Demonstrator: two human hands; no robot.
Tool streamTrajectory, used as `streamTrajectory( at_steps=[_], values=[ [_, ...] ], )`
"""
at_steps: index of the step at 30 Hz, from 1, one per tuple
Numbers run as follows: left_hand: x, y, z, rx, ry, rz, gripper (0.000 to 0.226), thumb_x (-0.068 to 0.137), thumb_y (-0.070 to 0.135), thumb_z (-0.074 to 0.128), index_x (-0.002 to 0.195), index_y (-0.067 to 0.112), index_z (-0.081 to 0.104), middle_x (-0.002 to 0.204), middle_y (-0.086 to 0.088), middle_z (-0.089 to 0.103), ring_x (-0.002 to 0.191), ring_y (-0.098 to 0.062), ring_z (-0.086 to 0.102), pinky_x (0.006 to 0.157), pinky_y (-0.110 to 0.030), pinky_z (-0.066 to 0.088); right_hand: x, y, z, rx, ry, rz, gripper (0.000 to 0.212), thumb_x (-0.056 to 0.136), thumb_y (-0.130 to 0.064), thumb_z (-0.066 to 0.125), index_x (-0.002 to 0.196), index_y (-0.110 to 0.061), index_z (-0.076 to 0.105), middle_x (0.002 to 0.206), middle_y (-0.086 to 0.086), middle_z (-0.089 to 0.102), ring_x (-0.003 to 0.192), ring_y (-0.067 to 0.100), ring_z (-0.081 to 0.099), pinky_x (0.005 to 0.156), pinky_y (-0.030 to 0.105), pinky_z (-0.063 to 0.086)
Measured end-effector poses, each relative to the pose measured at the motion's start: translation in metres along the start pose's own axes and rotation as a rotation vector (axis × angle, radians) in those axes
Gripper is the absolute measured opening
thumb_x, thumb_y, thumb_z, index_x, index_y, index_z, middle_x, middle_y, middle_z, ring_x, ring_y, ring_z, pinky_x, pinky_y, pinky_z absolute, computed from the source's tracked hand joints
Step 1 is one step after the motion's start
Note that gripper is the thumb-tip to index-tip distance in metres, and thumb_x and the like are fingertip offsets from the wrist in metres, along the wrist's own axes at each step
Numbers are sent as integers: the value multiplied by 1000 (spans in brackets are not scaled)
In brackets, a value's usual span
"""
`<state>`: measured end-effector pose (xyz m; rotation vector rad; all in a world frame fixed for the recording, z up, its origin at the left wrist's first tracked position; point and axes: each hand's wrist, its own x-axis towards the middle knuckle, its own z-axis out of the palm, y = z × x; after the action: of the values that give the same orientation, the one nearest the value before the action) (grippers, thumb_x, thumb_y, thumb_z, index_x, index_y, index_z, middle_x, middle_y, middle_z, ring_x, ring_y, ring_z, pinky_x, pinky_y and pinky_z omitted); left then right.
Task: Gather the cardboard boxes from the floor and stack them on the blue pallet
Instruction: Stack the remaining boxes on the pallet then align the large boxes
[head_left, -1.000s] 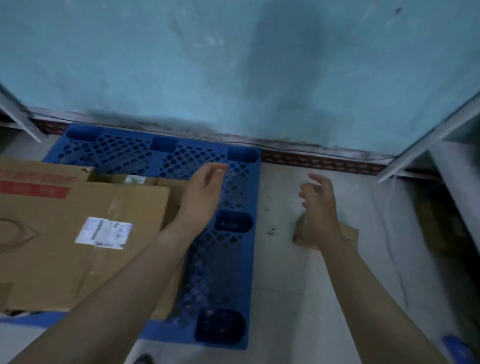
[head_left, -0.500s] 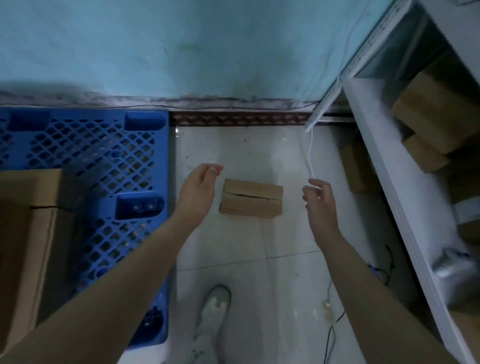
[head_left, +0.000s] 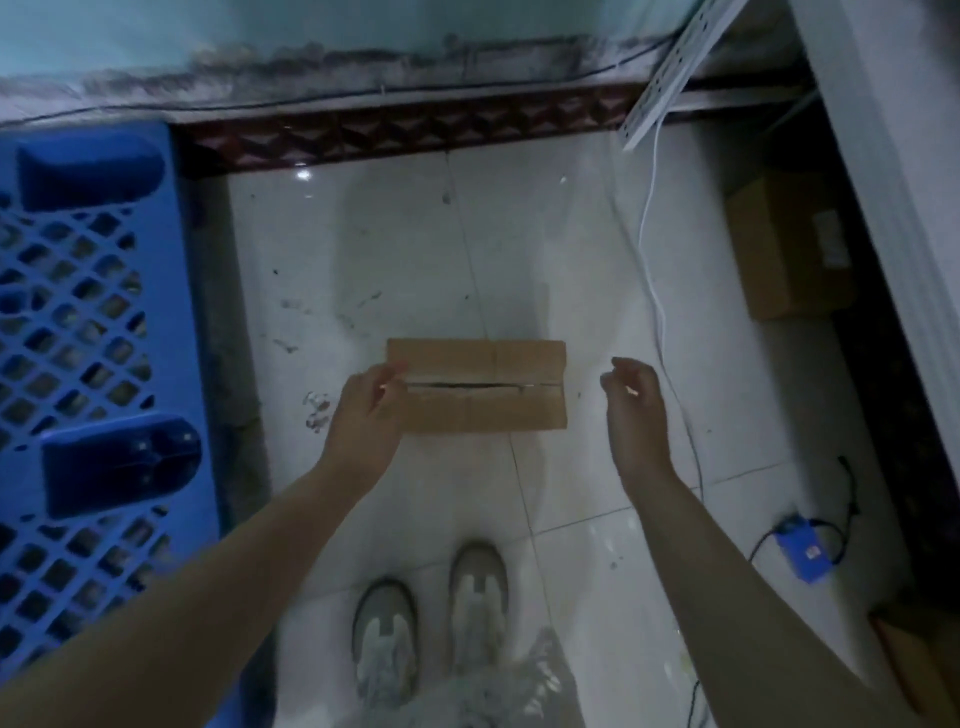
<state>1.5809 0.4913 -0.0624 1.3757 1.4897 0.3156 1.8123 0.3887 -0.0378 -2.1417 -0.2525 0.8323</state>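
A small flat cardboard box (head_left: 483, 387) with a taped seam along its top lies on the white tiled floor in front of my feet. My left hand (head_left: 363, 415) is at the box's left end, fingers apart, overlapping its corner; whether it touches is unclear. My right hand (head_left: 636, 405) hovers open a little to the right of the box, apart from it. The blue pallet (head_left: 88, 364) fills the left edge of the view; no box shows on the part in view.
Another cardboard box (head_left: 784, 249) sits under a white shelf unit (head_left: 883, 156) at the right. A white cable (head_left: 652, 249) trails down the floor beside it. A small blue device (head_left: 802, 553) with a black wire lies lower right. My two shoes (head_left: 431, 618) stand below the box. The wall skirting (head_left: 405, 130) runs behind.
My view has swung right and down, away from the pallet's boxes. Both hands have come down on either side of the small box; the left now reaches its left end.
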Motion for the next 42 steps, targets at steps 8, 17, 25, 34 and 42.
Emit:
streamTrajectory(
  at_steps=[8,17,25,34,42],
  values=[
    [94,-62,67,35,92,-194,51,98,40,35,146,23,38,153,-5,28,140,-24,31,115,-41,25,94,85,66,-104,-84,89,47,96,-31,54,141,-27,43,146,5,41,123,18,46,99,38,44],
    [129,-77,79,14,152,-296,55,99,35,36,152,29,20,153,-7,34,137,-30,36,113,-44,28,121,101,106,-126,-186,269,75,85,-46,56,151,-26,26,145,5,43,124,27,49,99,43,44],
    [127,30,0,63,314,-92,76,89,34,55,150,41,10,149,-1,32,132,-26,35,110,-51,32,94,-14,113,1,-156,90,84,80,-52,59,152,-29,22,147,-4,36,133,21,39,108,45,38],
    [92,172,-111,54,540,2,92,79,33,70,151,36,12,148,-3,34,134,-23,32,111,-45,28,45,-185,104,99,-181,-84,72,92,-28,65,151,-26,24,144,-2,38,128,19,43,97,34,38],
    [-8,246,-244,-136,788,-122,89,71,27,76,146,20,29,143,-5,42,133,-27,38,109,-51,31,-73,-329,93,21,-327,-246,84,71,-24,72,145,-16,33,131,3,44,122,27,48,99,43,43]
  ],
)
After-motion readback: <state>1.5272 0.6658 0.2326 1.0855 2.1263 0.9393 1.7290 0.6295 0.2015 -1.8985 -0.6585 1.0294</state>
